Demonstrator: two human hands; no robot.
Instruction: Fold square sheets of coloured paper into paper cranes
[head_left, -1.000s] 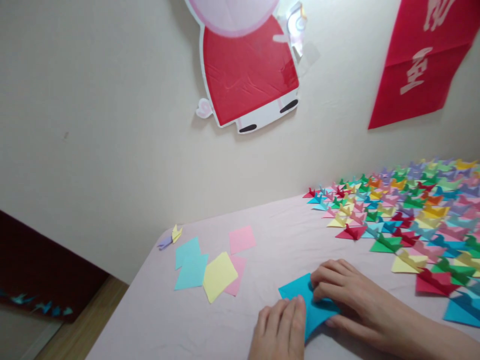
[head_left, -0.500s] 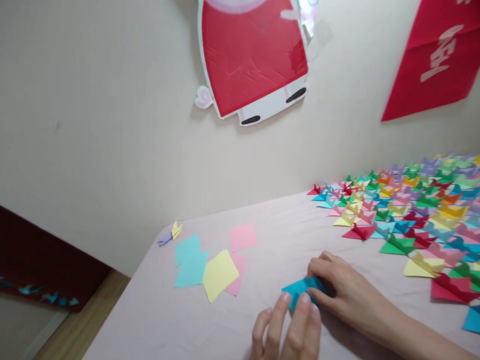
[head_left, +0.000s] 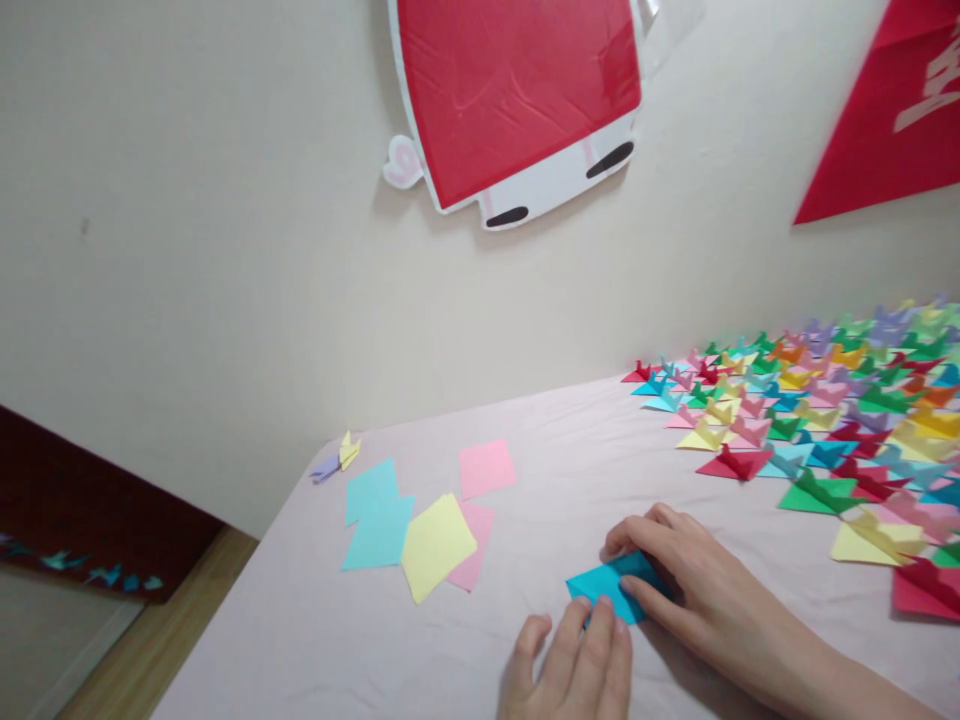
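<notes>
A folded blue sheet of paper [head_left: 604, 580] lies on the cloth-covered surface in front of me. My right hand [head_left: 686, 580] grips its right part, the thumb on top and the other fingers curled around the far side. Resting at the near edge of the blue paper are the fingertips of my left hand [head_left: 574, 655]. Those fingers are stretched out, the outermost one apart from the rest, and the left thumb is hidden. Left of my hands lie a yellow square of paper [head_left: 439, 545], pink paper [head_left: 487, 468] and light turquoise paper [head_left: 379, 530].
Many folded paper cranes [head_left: 817, 490] in mixed colours stand in rows at the right. Two small cranes, yellow [head_left: 349, 451] and purple [head_left: 326, 468], sit at the far left corner. Behind the pale pink cloth [head_left: 285, 630] rises a wall [head_left: 225, 250] with a red cutout [head_left: 517, 90].
The left fingers have drawn lower and lie flatter at the blue paper's near edge, so more of it shows. My right hand keeps its grip. The whole view has shifted slightly.
</notes>
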